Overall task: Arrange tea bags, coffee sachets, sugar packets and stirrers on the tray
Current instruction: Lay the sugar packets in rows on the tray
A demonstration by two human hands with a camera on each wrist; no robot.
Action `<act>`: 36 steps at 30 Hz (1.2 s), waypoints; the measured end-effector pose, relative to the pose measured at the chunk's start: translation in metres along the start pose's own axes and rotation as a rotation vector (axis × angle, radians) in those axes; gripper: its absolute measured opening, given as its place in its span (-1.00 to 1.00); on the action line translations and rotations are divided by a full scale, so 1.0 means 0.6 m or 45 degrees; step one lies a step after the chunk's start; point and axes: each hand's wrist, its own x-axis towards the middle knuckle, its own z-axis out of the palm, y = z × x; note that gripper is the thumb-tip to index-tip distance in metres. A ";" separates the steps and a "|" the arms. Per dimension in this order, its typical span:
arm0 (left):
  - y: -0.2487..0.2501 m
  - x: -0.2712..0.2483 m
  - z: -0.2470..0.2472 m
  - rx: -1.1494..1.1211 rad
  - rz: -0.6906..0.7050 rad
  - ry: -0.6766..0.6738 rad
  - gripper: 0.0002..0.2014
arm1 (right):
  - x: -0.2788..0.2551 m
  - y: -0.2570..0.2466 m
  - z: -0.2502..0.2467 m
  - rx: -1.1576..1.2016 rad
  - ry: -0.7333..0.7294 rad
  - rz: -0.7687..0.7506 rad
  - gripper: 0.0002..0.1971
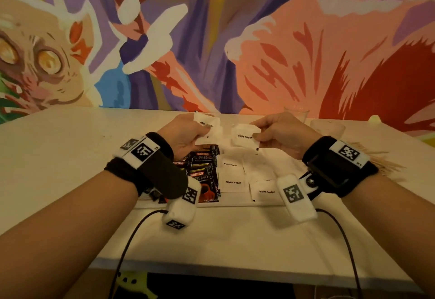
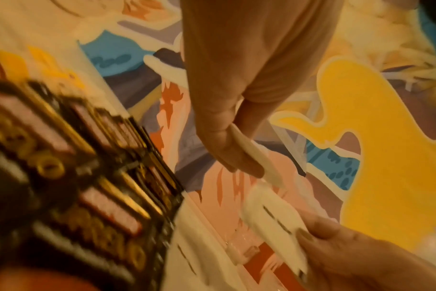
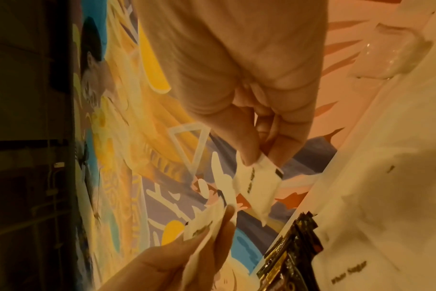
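Both hands hover above the white tray (image 1: 237, 203). My left hand (image 1: 204, 131) grips a small stack of white sugar packets (image 1: 209, 124); its thumb presses on them in the left wrist view (image 2: 251, 155). A single "White Sugar" packet (image 1: 244, 136) is pinched by its right edge in my right hand (image 1: 256, 134), as the right wrist view (image 3: 258, 185) also shows. Black Kopiko coffee sachets (image 1: 203, 169) lie overlapped on the tray's left part. More sugar packets (image 1: 233, 182) lie to their right. Tea bags are not visible.
A heap of thin wooden stirrers (image 1: 379, 161) lies on the table right of the tray, partly behind my right wrist. Two clear glasses (image 1: 297, 113) (image 1: 327, 128) stand at the back right near the painted wall. Cables hang over the table's front edge (image 1: 211, 272).
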 end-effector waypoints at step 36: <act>-0.019 -0.025 0.056 1.629 0.236 -0.593 -0.66 | -0.031 -0.007 -0.017 -0.322 0.137 -0.028 -0.78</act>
